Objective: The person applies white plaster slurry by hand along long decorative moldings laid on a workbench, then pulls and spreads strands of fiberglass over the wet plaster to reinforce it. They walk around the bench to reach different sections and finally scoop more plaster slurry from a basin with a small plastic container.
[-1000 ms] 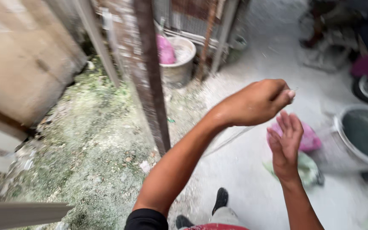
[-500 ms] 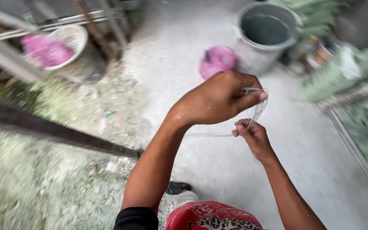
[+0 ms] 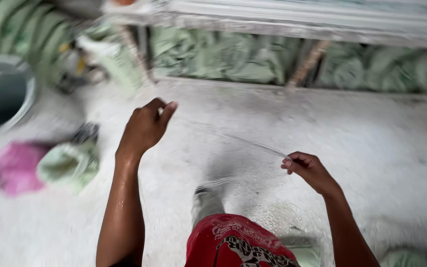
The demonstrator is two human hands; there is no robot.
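The left hand (image 3: 144, 127) is raised, its fingers closed in a loose fist on one end of a thin, pale strand (image 3: 253, 143). The strand runs toward four o'clock to the right hand (image 3: 308, 169), whose fingers pinch its other end. It hangs stretched between the hands above the dusty floor (image 3: 371, 148). At nine o'clock of the left hand lie a green bag (image 3: 67, 165) and a pink bag (image 3: 13, 168), touching; a grey bucket (image 3: 1, 94) stands at ten o'clock. Red shorts (image 3: 238, 244) show at six o'clock
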